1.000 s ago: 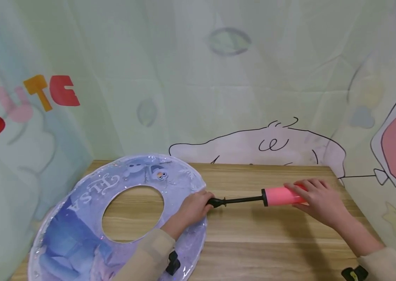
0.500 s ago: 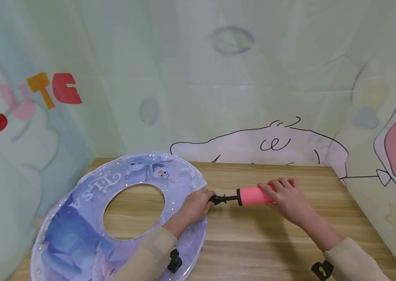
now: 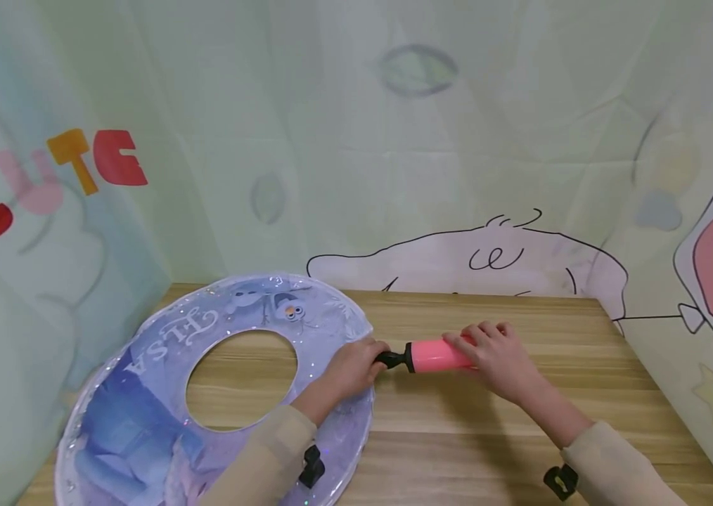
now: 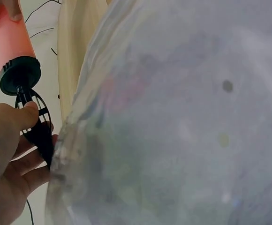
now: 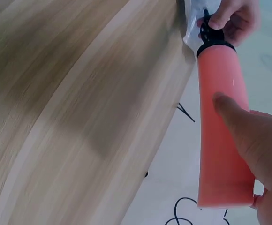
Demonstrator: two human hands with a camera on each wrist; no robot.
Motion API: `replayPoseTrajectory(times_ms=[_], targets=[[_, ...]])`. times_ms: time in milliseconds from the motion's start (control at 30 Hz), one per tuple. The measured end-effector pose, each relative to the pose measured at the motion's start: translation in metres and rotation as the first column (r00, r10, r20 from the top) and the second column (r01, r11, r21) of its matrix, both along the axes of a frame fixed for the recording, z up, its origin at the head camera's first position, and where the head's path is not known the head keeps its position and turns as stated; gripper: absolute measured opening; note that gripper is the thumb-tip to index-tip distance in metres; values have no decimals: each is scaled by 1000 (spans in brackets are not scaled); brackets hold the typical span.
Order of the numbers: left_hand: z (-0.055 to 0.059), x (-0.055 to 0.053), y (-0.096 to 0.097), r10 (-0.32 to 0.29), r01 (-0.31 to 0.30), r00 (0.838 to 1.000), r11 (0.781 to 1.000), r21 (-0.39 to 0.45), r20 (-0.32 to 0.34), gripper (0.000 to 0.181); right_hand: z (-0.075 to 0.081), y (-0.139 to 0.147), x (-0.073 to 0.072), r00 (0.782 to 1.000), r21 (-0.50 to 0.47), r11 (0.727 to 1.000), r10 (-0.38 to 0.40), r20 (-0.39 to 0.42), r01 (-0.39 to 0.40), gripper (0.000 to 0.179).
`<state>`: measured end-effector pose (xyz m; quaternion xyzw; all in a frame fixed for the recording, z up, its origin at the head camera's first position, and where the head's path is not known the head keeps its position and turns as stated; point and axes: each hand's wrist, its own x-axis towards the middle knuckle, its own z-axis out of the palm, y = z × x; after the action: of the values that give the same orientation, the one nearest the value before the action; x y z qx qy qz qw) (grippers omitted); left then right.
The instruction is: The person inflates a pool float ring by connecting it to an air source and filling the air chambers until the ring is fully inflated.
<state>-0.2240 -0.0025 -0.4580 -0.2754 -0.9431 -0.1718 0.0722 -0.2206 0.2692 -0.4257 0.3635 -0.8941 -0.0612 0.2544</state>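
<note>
A pink hand pump (image 3: 439, 355) with a black end cap lies level across the space between both hands. My right hand (image 3: 497, 357) grips its pink barrel, the thumb along one side in the right wrist view. With my left hand (image 3: 351, 365) I pinch the black handle (image 4: 37, 136) at the pump's left end, right at the edge of a swim ring. That swim ring (image 3: 160, 393) is inflated, blue and purple, printed with ELSA and a snowman. The pump's shaft is almost wholly inside the barrel. Where the pump's tip meets the ring is hidden behind my left fingers.
The wooden table (image 3: 432, 450) lies under the ring and the pump. A printed cloth (image 3: 344, 140) hangs behind and at both sides of it. The ring takes up the table's left half and my left forearm lies over it.
My right hand has moved left with the pink barrel, and the black shaft has slid into it. The left hand has kept its place on the black handle.
</note>
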Motion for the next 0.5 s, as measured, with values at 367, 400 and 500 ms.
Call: replayPoseTrajectory(times_ms=[367,400,500], targets=[[-3,-1,-3,-39,38,999,998,-41,-16,19,1,37,-1,999,-60,998,33,43,-30,65],[-4,-1,-3,-39,38,999,998,-42,-15,19,2,41,0,998,-64,998,33,44,-30,66],[-4,-1,-4,-37,37,999,998,-46,-5,20,4,53,1,998,-63,998,22,57,-18,67]])
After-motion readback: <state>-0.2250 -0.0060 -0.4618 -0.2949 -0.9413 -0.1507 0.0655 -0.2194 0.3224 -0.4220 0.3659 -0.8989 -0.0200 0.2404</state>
